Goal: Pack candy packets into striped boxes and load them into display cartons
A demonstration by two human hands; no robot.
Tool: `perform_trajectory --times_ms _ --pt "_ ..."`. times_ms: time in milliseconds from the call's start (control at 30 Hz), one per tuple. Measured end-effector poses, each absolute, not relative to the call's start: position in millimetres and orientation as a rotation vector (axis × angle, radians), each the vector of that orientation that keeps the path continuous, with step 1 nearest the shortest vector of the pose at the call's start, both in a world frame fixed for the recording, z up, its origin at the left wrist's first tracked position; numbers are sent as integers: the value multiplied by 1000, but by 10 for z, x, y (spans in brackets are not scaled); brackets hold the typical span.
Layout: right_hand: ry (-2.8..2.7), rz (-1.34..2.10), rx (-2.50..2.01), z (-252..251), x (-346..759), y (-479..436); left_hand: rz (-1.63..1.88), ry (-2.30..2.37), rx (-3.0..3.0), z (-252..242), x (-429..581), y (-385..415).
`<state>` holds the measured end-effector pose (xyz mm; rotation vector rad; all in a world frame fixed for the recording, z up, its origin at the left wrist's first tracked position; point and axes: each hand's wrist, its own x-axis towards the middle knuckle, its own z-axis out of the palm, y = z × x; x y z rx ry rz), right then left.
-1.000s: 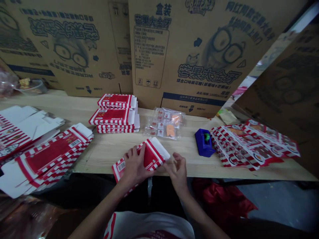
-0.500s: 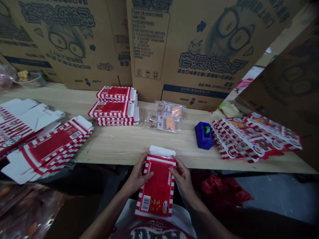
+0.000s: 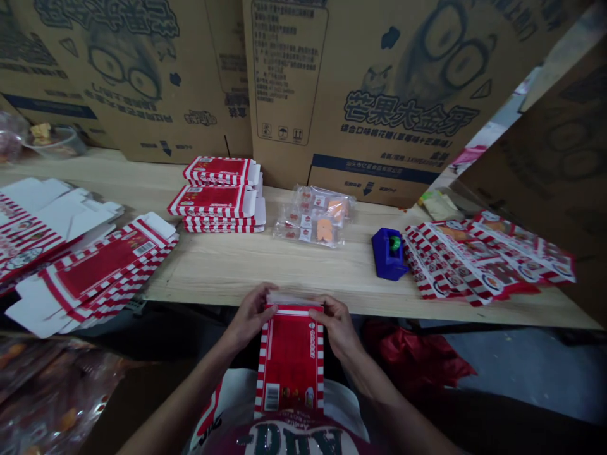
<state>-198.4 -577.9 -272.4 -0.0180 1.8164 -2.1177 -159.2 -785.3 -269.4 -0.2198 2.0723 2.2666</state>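
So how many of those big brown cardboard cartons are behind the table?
3: the left carton at the back, the middle carton behind the clear packets, the right carton angled at the edge. Others may be hidden.

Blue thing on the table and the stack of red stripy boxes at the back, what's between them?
Some clear plastic packets with orange pieces inside lie between the stack and the blue thing, shown in the head view.

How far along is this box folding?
Done, it seems: a stack of folded boxes at the back. In hand: left hand and right hand grip one red striped box by its top end. Left: flat blanks fanned at the left, more striped pieces at the right.
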Motion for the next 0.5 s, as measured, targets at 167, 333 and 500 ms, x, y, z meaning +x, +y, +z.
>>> perform_trajectory --times_ms 167,333,500 --pt "2224 -1957 -440 -2745 -1965 -5689 2019 2354 39 -2644 -1555 -8045" --pt "2198 -1800 -507 -2600 -2099 -5671 2001 2313 -13 -2541 -1571 -8154" --pt "2140 -1702 -427 -2445 -2296 -5749 2154 1921 -207 -2424 -1696 -8221"
